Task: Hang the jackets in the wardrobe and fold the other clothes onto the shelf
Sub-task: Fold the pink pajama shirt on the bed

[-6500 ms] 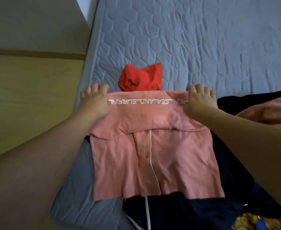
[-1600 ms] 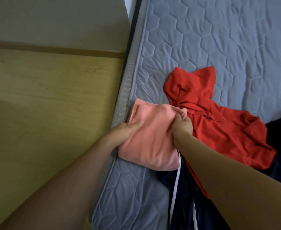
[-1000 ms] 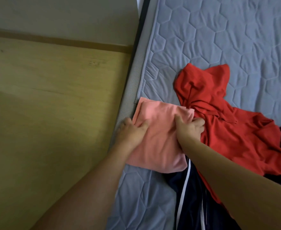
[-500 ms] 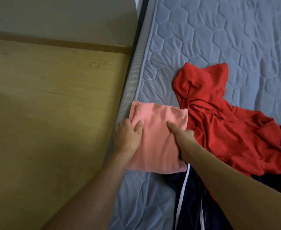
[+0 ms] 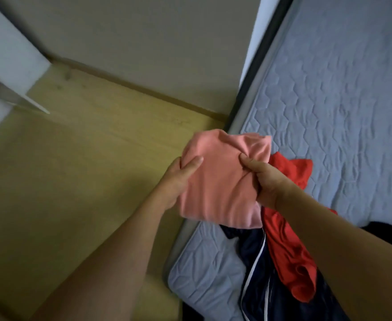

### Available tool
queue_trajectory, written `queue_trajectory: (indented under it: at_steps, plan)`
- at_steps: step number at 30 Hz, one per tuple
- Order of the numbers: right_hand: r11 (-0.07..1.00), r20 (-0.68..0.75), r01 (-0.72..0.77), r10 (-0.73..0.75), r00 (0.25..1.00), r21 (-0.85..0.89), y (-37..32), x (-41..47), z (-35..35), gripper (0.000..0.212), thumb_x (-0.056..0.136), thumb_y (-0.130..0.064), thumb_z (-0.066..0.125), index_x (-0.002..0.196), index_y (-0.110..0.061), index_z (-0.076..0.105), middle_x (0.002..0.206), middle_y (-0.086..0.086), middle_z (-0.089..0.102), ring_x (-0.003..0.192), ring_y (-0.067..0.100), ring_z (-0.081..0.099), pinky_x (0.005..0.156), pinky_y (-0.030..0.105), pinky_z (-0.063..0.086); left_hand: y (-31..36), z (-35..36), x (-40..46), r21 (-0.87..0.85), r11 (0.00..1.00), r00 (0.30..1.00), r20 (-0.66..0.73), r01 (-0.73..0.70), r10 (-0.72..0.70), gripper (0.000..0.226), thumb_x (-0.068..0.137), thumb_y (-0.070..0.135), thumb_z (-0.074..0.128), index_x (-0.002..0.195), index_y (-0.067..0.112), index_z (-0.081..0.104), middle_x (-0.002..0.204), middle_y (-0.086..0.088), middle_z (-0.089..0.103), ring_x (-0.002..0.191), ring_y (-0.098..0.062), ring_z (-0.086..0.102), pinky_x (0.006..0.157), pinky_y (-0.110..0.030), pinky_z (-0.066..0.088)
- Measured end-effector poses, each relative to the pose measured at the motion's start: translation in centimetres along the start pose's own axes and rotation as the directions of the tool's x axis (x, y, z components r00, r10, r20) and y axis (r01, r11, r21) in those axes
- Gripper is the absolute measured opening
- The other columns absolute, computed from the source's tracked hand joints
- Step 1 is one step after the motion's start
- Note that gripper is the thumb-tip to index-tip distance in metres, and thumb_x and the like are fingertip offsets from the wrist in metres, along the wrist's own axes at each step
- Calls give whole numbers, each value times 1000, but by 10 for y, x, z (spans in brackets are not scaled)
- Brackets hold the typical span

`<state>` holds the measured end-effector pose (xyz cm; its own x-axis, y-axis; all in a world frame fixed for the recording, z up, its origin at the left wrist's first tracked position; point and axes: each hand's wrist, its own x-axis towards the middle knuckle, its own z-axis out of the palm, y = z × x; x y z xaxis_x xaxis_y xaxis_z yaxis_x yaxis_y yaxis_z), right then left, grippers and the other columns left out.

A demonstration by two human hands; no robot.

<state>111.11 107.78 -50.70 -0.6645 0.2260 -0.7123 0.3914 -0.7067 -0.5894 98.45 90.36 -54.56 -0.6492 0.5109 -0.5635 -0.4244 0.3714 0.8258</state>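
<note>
A folded pink garment (image 5: 220, 181) is lifted off the mattress, partly over the wooden floor. My left hand (image 5: 178, 179) grips its left edge with the thumb on top. On its right side my right hand (image 5: 264, 181) pinches the cloth, thumb on top, fingers underneath. A red hooded jacket (image 5: 285, 239) lies crumpled on the mattress under my right arm. Beneath it lies a dark navy jacket (image 5: 255, 274) with white piping, partly hidden by the red one and my arm.
The grey quilted mattress (image 5: 343, 112) fills the right side, its edge running diagonally. A wooden floor (image 5: 74, 181) lies to the left, bounded by a grey wall (image 5: 144, 42). A white furniture corner (image 5: 7, 66) shows at the far left.
Both hands went from pressing the pink garment flat on the mattress to gripping and lifting it. It now hangs over the bed's edge, and my view has swung left.
</note>
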Motion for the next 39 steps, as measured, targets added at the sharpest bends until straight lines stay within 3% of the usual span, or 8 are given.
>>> queue_trajectory:
  at_steps: [6, 13, 17, 19, 24, 28, 32, 39]
  plan:
    - [993, 16, 100, -99, 995, -55, -92, -96, 123, 53, 78, -40, 68, 119, -8, 61, 105, 13, 72, 92, 26, 71, 62, 35, 59, 120, -81, -102, -51, 985, 960, 237, 164, -148, 87, 48, 66, 84, 120, 25, 58, 110, 4, 73, 102, -13, 69, 84, -31, 52]
    - [989, 218, 140, -126, 968, -47, -135, -176, 289, 42, 93, -43, 55, 118, -9, 59, 101, 14, 72, 89, 25, 70, 67, 37, 54, 217, -186, -244, -306, 952, 998, -67, -28, 8, 73, 62, 54, 81, 123, 18, 63, 117, -3, 70, 107, -20, 67, 90, -40, 54]
    - [989, 318, 141, -146, 937, 38, -135, -218, 403, 47, 96, -47, 48, 123, -9, 54, 103, 13, 68, 90, 25, 65, 66, 39, 52, 247, -243, -323, -656, 676, 929, -349, -335, 121, 40, 75, 43, 74, 109, 21, 74, 120, -8, 69, 100, -25, 70, 76, -45, 57]
    - [990, 386, 102, -130, 913, 93, -128, -235, 465, 45, 96, -50, 48, 113, -10, 58, 92, 11, 71, 80, 24, 68, 58, 37, 54, 259, -270, -352, -730, 514, 880, -459, -451, 120, 49, 78, 45, 73, 117, 17, 69, 123, -12, 66, 100, -28, 70, 78, -46, 57]
    - [996, 537, 76, -93, 839, 54, -98, -256, 617, 47, 92, -51, 54, 115, -11, 59, 101, 11, 69, 86, 26, 66, 58, 38, 54, 295, -360, -398, -721, 432, 839, -499, -541, 217, 63, 77, 47, 76, 127, 15, 55, 116, -12, 69, 107, -30, 67, 85, -52, 54]
    - [983, 599, 184, -163, 784, 25, -90, -246, 729, 37, 90, -33, 61, 120, -11, 61, 115, 11, 67, 99, 26, 64, 70, 41, 56, 319, -480, -422, -576, 548, 720, -690, -607, 73, 63, 71, 27, 81, 126, 10, 59, 108, -7, 73, 99, -24, 70, 79, -39, 58]
    - [959, 597, 282, -222, 771, -8, -101, -225, 828, 35, 92, -27, 61, 126, -16, 59, 124, 10, 63, 114, 28, 59, 91, 45, 52, 346, -596, -444, -502, 633, 664, -747, -590, 26, 72, 56, 33, 89, 119, 12, 61, 101, -9, 74, 89, -27, 72, 66, -39, 58]
    - [987, 682, 123, -159, 714, 102, -125, -176, 973, 31, 97, -35, 52, 115, -10, 59, 113, 14, 65, 100, 27, 63, 69, 40, 56, 398, -719, -403, -631, 586, 789, -614, -508, 23, 67, 64, 52, 82, 116, 13, 65, 106, -16, 72, 94, -31, 71, 81, -48, 56]
